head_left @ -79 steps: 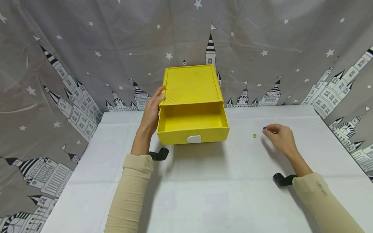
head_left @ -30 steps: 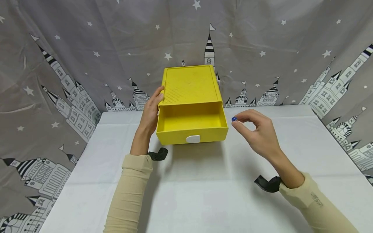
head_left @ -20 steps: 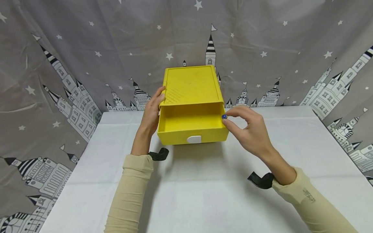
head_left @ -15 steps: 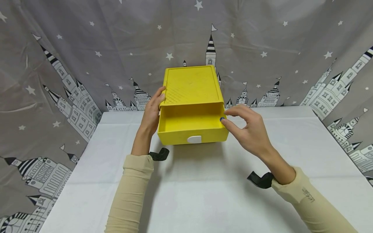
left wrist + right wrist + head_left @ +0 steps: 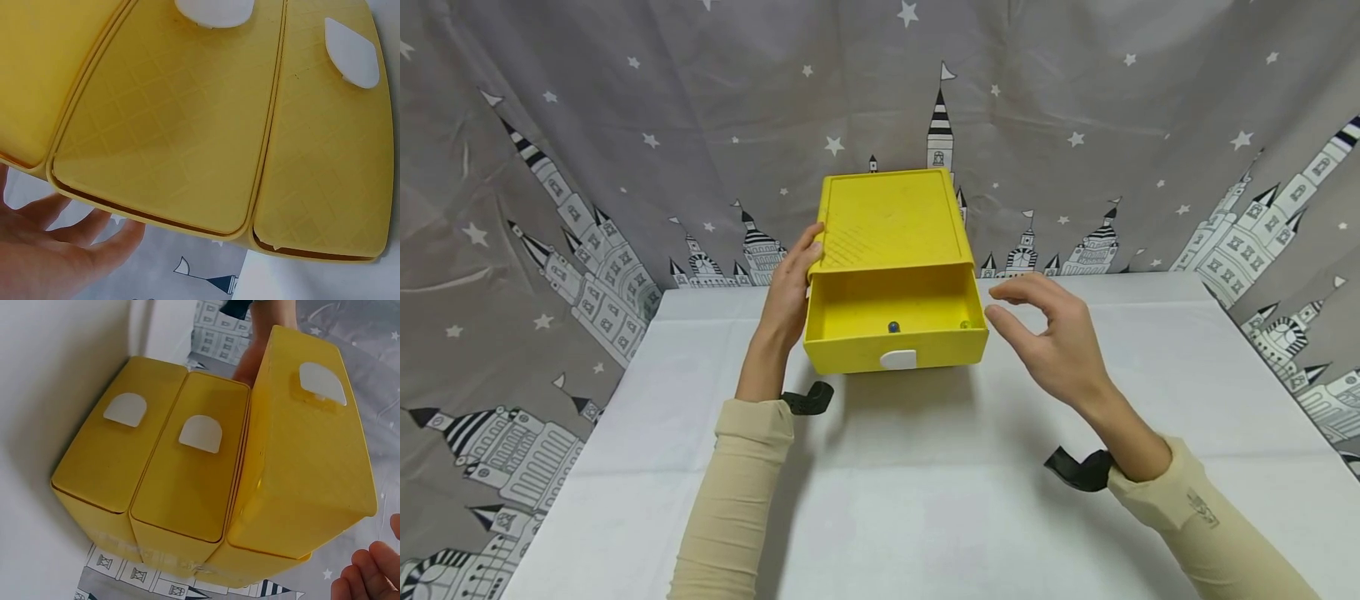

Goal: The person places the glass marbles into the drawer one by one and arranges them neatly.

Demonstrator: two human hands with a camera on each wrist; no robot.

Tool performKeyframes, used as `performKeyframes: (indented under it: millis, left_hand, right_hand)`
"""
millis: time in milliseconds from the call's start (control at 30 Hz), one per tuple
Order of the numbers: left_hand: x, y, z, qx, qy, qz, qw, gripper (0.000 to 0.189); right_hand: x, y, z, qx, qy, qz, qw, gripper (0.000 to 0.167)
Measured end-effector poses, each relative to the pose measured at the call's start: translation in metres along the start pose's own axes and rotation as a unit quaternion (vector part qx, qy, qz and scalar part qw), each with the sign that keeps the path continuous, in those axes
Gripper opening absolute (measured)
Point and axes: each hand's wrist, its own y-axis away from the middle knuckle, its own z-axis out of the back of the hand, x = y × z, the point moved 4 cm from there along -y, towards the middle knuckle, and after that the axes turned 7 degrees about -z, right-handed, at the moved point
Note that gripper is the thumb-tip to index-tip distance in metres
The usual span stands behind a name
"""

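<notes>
A yellow drawer unit (image 5: 895, 221) stands on the table with its top drawer (image 5: 857, 354) pulled out. Inside that drawer lie a dark blue marble (image 5: 893, 327), near the middle of the front wall, and a greenish marble (image 5: 966, 324) in the right front corner. My left hand (image 5: 787, 292) rests against the unit's left side, its fingers (image 5: 115, 244) extended along the wall in the left wrist view. Just right of the drawer hovers my right hand (image 5: 1060, 342), thumb and forefinger apart and nothing between them. Neither marble shows in the wrist views.
Two closed drawers with white handles lie under the top one, the middle drawer (image 5: 187, 469) and the bottom drawer (image 5: 103, 456). A white cloth (image 5: 910, 500) covers the table. Behind hangs a grey curtain (image 5: 700, 100) printed with castles and stars.
My right hand has come left from the table with the marbles, let them go into the drawer and drawn slightly back right. The blue marble has rolled left. My left hand has stayed put.
</notes>
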Motion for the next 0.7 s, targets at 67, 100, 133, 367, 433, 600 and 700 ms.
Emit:
performKeyframes:
  millis: [67, 100, 133, 367, 433, 600, 700]
  left_hand:
    - [0.0, 0.0, 0.0, -0.002, 0.0, 0.002, 1.0, 0.053]
    - [0.0, 0.0, 0.0, -0.004, -0.001, 0.003, 1.0, 0.053]
    - [-0.001, 0.0, 0.001, -0.005, 0.0, 0.004, 1.0, 0.053]
    - [-0.003, -0.001, 0.001, -0.014, -0.006, 0.002, 0.9999, 0.051]
    - [-0.004, -0.001, 0.0, -0.015, -0.006, 0.001, 0.9999, 0.051]
    - [-0.005, -0.001, -0.001, -0.006, -0.008, -0.004, 0.9999, 0.05]
    - [-0.005, -0.001, 0.0, -0.007, -0.017, -0.003, 0.9998, 0.049]
  right_hand:
    - [-0.001, 0.001, 0.001, -0.002, -0.002, -0.002, 1.0, 0.016]
    - [-0.002, 0.001, 0.001, -0.003, -0.002, -0.004, 1.0, 0.016]
    - [-0.003, 0.001, 0.002, -0.005, -0.002, -0.006, 1.0, 0.016]
    - [-0.01, 0.005, 0.007, -0.015, 0.005, -0.016, 0.9997, 0.015]
    - [-0.013, 0.006, 0.009, -0.019, 0.01, -0.017, 0.9996, 0.015]
    - [-0.022, 0.012, 0.014, -0.031, 0.027, -0.015, 0.999, 0.015]
    - [-0.028, 0.016, 0.016, -0.035, 0.033, -0.015, 0.9987, 0.015]
